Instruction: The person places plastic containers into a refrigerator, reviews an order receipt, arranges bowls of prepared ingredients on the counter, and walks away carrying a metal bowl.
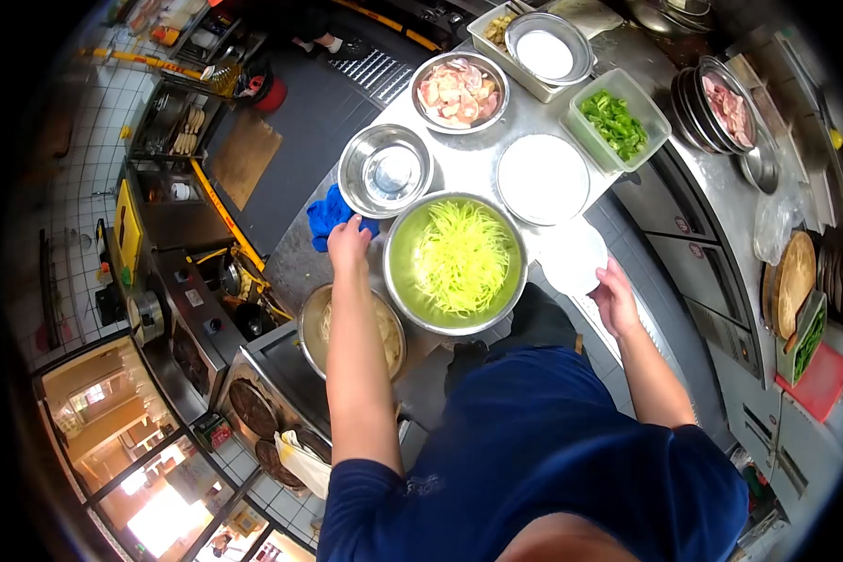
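My left hand (348,242) is closed on a crumpled blue cloth (326,217) beside a shiny metal bowl (385,170); its fingertips are partly hidden. My right hand (614,298) grips the edge of a round white plate (574,258), held low off the counter's right side. Between my hands stands a large metal bowl (395,281) with pale green shreds (464,258) heaped in it. Just beyond the held plate, another white round plate (543,180) lies on the counter. Below my left forearm, a bowl (315,323) with pale contents is partly covered.
Further along the counter are a bowl of raw meat pieces (458,92), a plastic tub of cut green peppers (614,124) and a metal dish (548,51). Stove burners (253,407) are at the left; a side counter at the right carries stacked pans (693,110). Another person's foot (335,44) shows at the top.
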{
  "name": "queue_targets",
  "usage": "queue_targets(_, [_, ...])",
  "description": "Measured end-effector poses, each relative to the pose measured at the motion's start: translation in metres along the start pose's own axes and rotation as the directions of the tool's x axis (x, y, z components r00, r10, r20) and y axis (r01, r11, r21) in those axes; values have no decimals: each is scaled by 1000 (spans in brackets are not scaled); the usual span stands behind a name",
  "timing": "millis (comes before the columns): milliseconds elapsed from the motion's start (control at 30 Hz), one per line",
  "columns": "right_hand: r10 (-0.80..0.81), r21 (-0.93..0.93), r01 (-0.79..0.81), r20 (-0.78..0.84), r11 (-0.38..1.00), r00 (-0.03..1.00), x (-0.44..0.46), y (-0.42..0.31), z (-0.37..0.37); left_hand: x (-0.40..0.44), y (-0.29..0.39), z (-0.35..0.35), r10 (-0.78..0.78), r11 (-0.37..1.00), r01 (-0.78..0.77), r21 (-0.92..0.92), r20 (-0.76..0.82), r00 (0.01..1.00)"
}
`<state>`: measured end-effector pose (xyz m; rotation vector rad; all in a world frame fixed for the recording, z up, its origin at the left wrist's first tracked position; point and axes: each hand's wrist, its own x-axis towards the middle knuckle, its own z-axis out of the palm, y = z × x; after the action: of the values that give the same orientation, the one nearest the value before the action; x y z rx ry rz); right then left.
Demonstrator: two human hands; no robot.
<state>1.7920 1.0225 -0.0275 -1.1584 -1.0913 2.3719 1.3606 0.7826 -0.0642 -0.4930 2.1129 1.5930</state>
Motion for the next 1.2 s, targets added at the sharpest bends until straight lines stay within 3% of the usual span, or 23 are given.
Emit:
queue_targets(100, [32, -59, -30, 30, 998, 999, 1, -18, -13, 43, -12, 19, -197, 967, 217, -136, 146, 969])
queue_targets(200, [38, -67, -33, 72, 997, 997, 10, -31, -23, 65, -14, 24, -100, 994, 103, -33, 76, 992])
queue_targets(333, [6, -66, 1, 91, 998, 996, 39, -53, -9, 28, 33, 16, 78, 997, -79, -16, -26, 997])
queue_targets(400, [-22, -102, 40, 171, 994, 985, 66, -67, 14, 20, 44, -10, 163, 984, -171, -41, -156, 974])
queue_targets(433, [-28, -144, 61, 219, 988, 975, 83, -72, 25, 14, 49, -27, 174, 959, -206, -195, -169, 970])
queue_targets(500, [-30, -227, 103, 305, 969, 952, 115, -82, 60, -15, 58, -61, 252, 894, -330, -302, -270, 929])
queue_targets(667, [1, -396, 228, 499, 889, 866, 206, -74, 175, -122, 48, -144, 228, 854, -397, -336, -445, 866])
queue_targets(767, [140, -758, 273, 431, 593, 892, 255, -58, 244, -187, 14, -183, 160, 876, -372, -307, -543, 825])
queue_targets(900, [112, -900, 430, 435, 68, 893, 324, -7, 315, -264, -38, -215, 64, 883, -356, -307, -672, 737])
queue_targets(1000, [134, -871, 490, 481, -38, 866, 350, 36, 345, -314, -73, -223, -11, 877, -340, -339, -722, 692])
queue_targets(1200, [255, -786, 613, 578, -82, 775, 310, 112, 399, -370, -116, -214, -40, 803, -426, -417, -750, 660])
